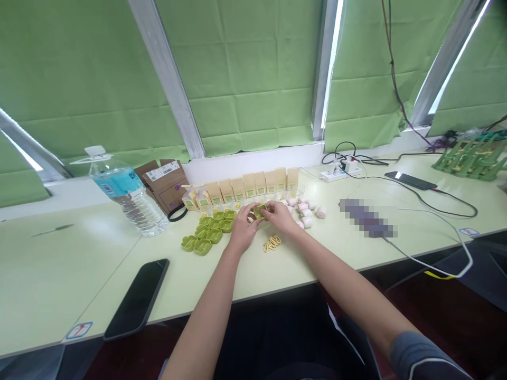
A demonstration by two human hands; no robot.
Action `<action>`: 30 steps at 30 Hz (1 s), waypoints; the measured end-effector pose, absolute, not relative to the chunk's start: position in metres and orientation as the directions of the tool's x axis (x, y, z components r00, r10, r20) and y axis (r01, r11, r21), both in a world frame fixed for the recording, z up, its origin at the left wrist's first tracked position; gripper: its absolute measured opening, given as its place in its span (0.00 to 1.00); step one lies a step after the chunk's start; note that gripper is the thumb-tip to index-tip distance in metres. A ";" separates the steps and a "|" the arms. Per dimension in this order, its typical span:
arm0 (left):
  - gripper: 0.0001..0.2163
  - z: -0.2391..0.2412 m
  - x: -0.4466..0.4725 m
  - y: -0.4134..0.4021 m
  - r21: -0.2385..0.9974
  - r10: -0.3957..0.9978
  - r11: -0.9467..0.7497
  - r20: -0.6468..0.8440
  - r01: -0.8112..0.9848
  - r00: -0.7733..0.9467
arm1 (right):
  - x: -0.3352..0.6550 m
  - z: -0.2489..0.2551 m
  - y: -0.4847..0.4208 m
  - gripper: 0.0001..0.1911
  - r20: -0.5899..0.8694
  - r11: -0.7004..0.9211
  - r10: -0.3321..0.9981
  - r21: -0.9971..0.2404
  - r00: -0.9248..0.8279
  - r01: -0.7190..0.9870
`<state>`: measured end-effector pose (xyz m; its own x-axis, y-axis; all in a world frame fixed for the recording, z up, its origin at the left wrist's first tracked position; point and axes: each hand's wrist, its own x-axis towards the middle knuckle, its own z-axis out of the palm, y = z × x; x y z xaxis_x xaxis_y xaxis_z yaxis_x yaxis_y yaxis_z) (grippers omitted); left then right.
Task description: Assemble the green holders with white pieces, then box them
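Both hands meet over the pale green table (pixel 277 269). My left hand (pixel 242 226) and my right hand (pixel 280 215) are closed together on one small green plastic shell piece (pixel 259 211). Left of them lie several more green shell pieces (pixel 208 231). A little heap of yellow rings (pixel 272 243) lies just in front of my right hand. Several small pink and white pieces (pixel 307 212) sit to the right. Behind stands a row of small tan boxes (pixel 253 186).
A large water bottle (pixel 127 194) stands at the left, brown cardboard boxes (pixel 164 182) behind it. A black phone (pixel 138 296) lies near the front edge. At the right are a power strip (pixel 340 171), cables (pixel 428 203), another phone (pixel 410 180) and green plastic racks (pixel 471 158).
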<state>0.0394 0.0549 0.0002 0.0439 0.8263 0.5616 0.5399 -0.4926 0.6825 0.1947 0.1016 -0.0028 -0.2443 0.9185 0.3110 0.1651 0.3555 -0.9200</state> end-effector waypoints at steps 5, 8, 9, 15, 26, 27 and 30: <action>0.22 0.003 0.041 0.052 0.680 0.833 -0.486 0.551 0.549 0.055 | 0.196 -0.003 0.102 0.08 0.302 0.357 0.919 -0.910 -0.252 0.211; 0.22 0.004 0.041 0.052 0.675 0.835 -0.482 0.547 0.558 0.059 | 0.196 -0.003 0.101 0.07 0.311 0.366 0.917 -0.904 -0.249 0.219; 0.23 0.003 0.041 0.053 0.673 0.835 -0.480 0.547 0.563 0.059 | 0.196 -0.003 0.100 0.07 0.319 0.373 0.916 -0.901 -0.244 0.222; 0.23 0.001 0.040 0.054 0.651 0.827 -0.483 0.559 0.586 0.061 | 0.193 -0.002 0.099 0.07 0.351 0.400 0.910 -0.882 -0.220 0.247; 0.23 -0.002 0.038 0.057 0.648 0.828 -0.483 0.558 0.588 0.065 | 0.195 -0.001 0.099 0.05 0.329 0.387 0.911 -0.889 -0.249 0.245; 0.23 -0.002 0.038 0.056 0.652 0.830 -0.480 0.554 0.587 0.064 | 0.196 -0.001 0.099 0.05 0.328 0.387 0.912 -0.887 -0.247 0.252; 0.22 0.002 0.039 0.054 0.664 0.838 -0.472 0.543 0.580 0.061 | 0.196 -0.001 0.099 0.05 0.339 0.398 0.911 -0.870 -0.233 0.290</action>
